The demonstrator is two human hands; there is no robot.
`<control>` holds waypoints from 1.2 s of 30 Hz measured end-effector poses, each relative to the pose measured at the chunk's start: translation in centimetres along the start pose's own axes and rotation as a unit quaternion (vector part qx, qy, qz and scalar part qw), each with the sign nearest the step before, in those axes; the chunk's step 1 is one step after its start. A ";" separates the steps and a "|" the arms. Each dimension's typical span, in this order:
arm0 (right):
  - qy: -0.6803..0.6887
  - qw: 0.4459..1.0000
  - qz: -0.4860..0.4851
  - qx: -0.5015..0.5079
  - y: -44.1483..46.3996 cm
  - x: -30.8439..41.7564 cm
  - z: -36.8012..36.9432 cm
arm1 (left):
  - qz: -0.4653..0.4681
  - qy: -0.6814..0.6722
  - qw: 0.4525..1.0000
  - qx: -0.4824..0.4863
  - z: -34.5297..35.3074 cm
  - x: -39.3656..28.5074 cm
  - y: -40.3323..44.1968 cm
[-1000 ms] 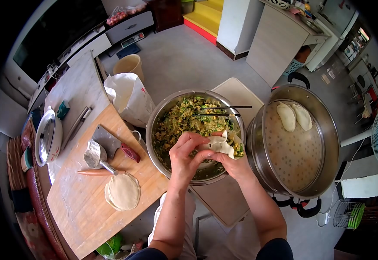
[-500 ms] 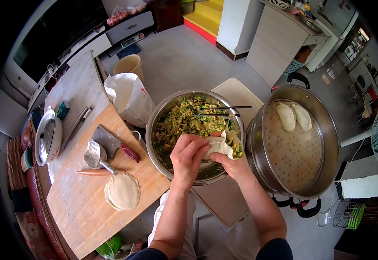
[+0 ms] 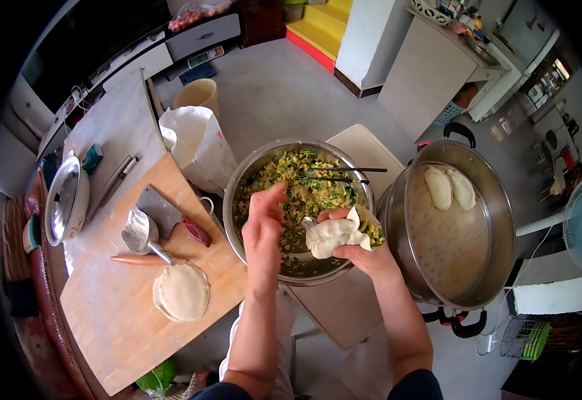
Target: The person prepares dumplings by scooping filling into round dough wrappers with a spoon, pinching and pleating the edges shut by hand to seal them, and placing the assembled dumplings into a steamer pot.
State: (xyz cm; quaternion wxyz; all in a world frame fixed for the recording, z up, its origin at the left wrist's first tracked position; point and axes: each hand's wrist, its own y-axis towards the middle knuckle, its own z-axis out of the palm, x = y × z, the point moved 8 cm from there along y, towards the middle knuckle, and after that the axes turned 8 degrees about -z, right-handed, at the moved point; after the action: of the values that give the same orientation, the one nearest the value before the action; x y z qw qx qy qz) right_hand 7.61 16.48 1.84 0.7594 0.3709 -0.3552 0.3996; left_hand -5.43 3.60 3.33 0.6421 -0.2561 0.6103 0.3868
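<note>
A partly pleated dumpling (image 3: 334, 237) rests in my right hand (image 3: 371, 257), its left part folded and its right end gaping with filling showing. Fingers and thumb of that hand grip the dough from both sides. My left hand (image 3: 263, 223) hangs apart from the dumpling, over the left part of the bowl, holding nothing, its fingers slightly smeared by motion. Beneath both hands is a steel bowl (image 3: 232, 193) of chopped green and yellow filling (image 3: 297, 190). Black chopsticks (image 3: 347, 169) lie across its right rim. A spoon's metal shows partly behind the dumpling.
At right stands a steamer pot (image 3: 504, 233) with two finished dumplings (image 3: 439, 188) inside. The wooden board (image 3: 104, 320) at left carries stacked dough wrappers (image 3: 182, 292), a flour scoop (image 3: 139, 231), a rolling pin (image 3: 131, 260) and a cleaver (image 3: 161, 207). A white flour bag (image 3: 201, 150) stands behind the board.
My left hand has let go of the dough and moved left, away from the dumpling. More of the folded edge now shows in my right hand. The view has shifted slightly.
</note>
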 end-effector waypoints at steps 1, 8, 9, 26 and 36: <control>-0.002 1.000 -0.004 0.016 0.0 -0.1 0.1 | -0.059 -0.081 0.995 0.004 0.0 1.6 0.4; 0.005 0.991 0.116 0.073 0.8 -2.8 2.3 | -0.270 -0.416 0.850 0.176 4.8 4.4 -1.1; 0.007 0.989 0.129 0.077 0.9 -3.3 2.5 | -0.277 -0.426 0.845 0.170 4.5 4.7 -1.1; -0.343 0.892 0.274 0.109 7.7 -1.2 5.7 | -0.264 -0.570 0.753 0.193 3.5 3.5 -1.0; -0.524 0.813 0.028 0.251 9.8 2.2 7.6 | -0.282 -0.606 0.709 0.226 4.4 3.6 -1.6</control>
State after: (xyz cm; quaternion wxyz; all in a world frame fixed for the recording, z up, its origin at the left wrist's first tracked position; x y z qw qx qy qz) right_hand -1.81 14.74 9.99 0.3274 0.6918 -0.5968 0.2408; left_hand -1.71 6.83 0.13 0.9918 0.0257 0.0586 0.1104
